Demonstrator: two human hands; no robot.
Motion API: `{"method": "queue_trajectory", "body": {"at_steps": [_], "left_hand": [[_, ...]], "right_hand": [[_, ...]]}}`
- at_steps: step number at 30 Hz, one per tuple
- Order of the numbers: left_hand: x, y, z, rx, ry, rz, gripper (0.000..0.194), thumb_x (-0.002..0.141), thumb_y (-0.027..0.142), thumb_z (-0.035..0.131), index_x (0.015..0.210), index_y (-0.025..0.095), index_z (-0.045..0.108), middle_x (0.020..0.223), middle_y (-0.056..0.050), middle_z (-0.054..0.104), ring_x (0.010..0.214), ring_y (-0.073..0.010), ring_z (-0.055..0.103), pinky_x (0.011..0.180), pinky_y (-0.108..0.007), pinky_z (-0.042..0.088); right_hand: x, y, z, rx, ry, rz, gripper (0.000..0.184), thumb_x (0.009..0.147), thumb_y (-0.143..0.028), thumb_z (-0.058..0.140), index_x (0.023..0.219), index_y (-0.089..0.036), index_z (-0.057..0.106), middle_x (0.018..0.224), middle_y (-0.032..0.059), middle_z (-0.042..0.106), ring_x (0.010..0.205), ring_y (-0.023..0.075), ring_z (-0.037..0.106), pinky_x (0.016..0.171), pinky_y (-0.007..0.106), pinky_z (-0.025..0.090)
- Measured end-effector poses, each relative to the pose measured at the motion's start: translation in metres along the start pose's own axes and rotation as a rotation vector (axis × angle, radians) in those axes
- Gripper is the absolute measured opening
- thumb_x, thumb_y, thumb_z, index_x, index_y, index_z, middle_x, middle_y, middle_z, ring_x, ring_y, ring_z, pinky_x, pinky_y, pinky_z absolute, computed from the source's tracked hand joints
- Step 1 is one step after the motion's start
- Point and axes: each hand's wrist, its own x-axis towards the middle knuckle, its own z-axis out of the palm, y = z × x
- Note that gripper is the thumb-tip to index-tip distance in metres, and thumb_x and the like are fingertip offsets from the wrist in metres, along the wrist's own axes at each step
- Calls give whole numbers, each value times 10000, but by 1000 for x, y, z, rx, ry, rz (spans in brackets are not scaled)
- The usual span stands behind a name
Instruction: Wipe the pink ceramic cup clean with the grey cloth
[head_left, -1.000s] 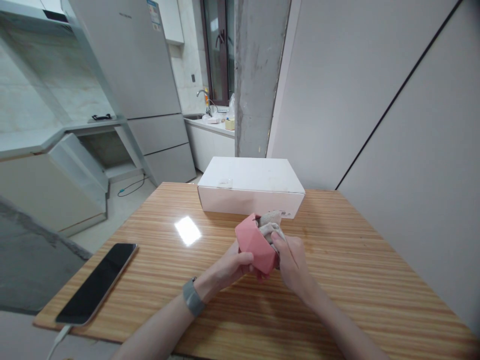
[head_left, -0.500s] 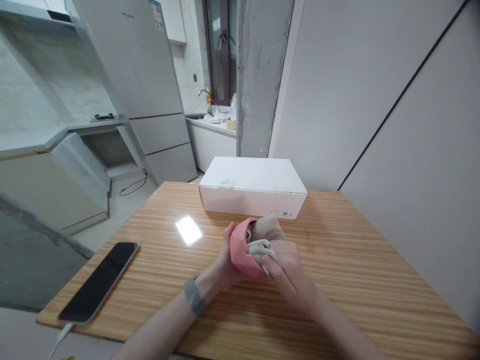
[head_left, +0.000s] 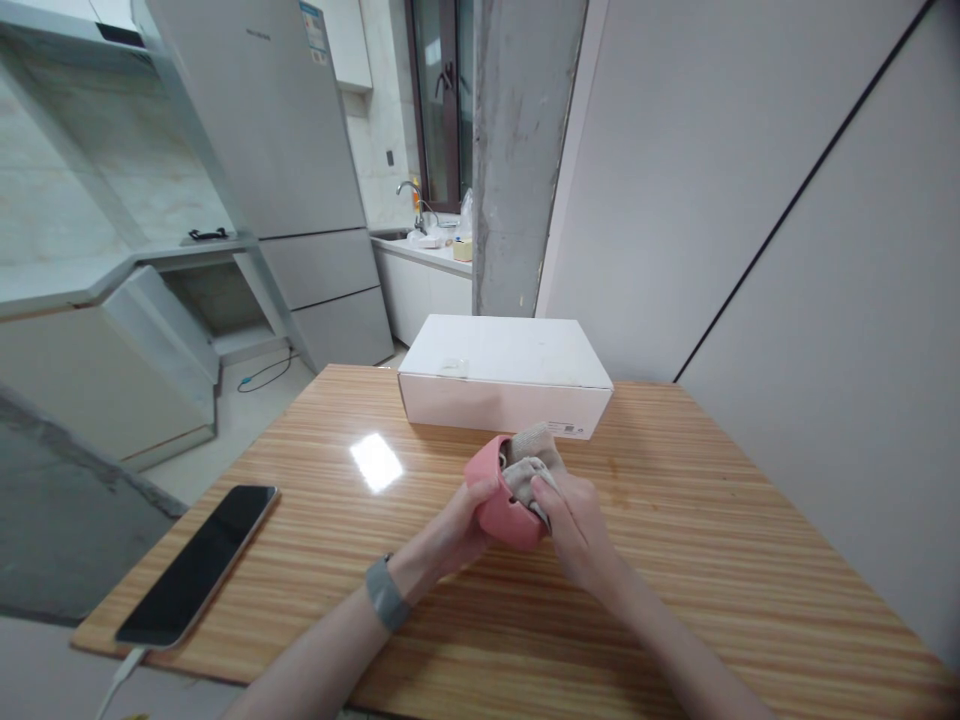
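A pink rounded container (head_left: 504, 515), tilted with its opening toward the right, is gripped by my left hand (head_left: 465, 525), the thumb lying along its outer wall. My right hand (head_left: 581, 525) is closed on a beige cloth (head_left: 536, 450), which is bunched at the container's opening and partly inside it. A small dark hole shows in the pink wall near the rim. Both hands are above the wooden table (head_left: 675, 560). The container's inside is mostly hidden by the cloth.
Just beyond my hands a white box (head_left: 502, 395) stands on the table. A phone (head_left: 199, 565) with a white cable (head_left: 124, 675) lies at the left edge. A grey-white wall (head_left: 787, 250) borders the right side, and a fridge (head_left: 277, 150) stands behind on the left.
The pink container has turned slightly in my left hand, whose thumb has shifted down onto its near side. My right hand stays at the opening, still pressing the cloth.
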Motion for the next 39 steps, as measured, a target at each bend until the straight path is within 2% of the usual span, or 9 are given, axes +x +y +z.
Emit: {"method": "queue_trajectory", "body": {"at_steps": [4,7,11,15,18,21,28,33,39], "left_hand": [[2,-1,1,-65,123,0,519,907,530,490,1289,190,579,1235,-101,658,1101,-243,626,966,-346,449],[4,0,-1,-104,145,-20,562,906,561,468,1352,222,512,1207,-98,668,996,-247,666,888,-368,494],[4,6,-7,-154,43,-174,659,881,643,418,1370,208,494,1163,-135,680,899,-294,691,758,-402,533],[3,11,-11,-107,-52,-378,849,817,776,330,1364,150,502,1042,-189,708,777,-355,701,610,-425,532],[3,10,-9,-128,19,-323,743,857,712,369,1343,172,527,1130,-164,689,883,-311,695,707,-400,542],[5,5,-7,-139,108,-210,618,897,620,431,1331,194,539,1240,-128,647,1026,-252,656,823,-341,524],[5,3,5,-22,128,19,516,930,513,466,1398,295,452,1361,-75,568,1089,-218,618,750,-271,534],[7,4,4,17,178,50,483,903,426,549,1341,224,529,1153,-75,686,961,-187,658,802,-254,518],[10,6,2,16,259,107,452,822,455,596,1129,134,679,939,-82,736,1002,-241,656,914,-297,491]], "right_hand": [[1,-4,-2,-36,-100,-42,406,998,-308,304,618,-222,417,605,-20,513,577,134,485,602,275,330],[3,-7,-7,-41,-177,-110,390,996,-287,295,633,-221,421,617,-21,503,585,132,470,612,277,320],[4,-8,-14,32,-249,-136,379,993,-295,305,642,-219,427,622,-23,503,592,131,460,622,277,323],[5,-5,-18,148,-245,-7,394,992,-319,315,619,-222,398,615,-30,501,590,131,462,611,264,344],[5,-1,-17,185,-204,54,401,991,-330,316,609,-225,383,601,-31,492,577,134,453,594,262,354],[4,1,-14,92,-158,-9,393,996,-303,308,625,-221,411,625,-22,524,590,133,474,609,264,357],[3,-8,4,-347,10,-195,363,979,-206,343,705,-179,578,662,49,642,640,170,585,651,300,392],[-1,-16,14,-509,53,-334,293,943,-172,425,750,-134,642,672,83,673,659,204,625,663,331,439],[-5,-22,21,-594,16,-528,216,901,-170,466,839,-110,664,750,129,715,708,238,650,694,369,504]]}}
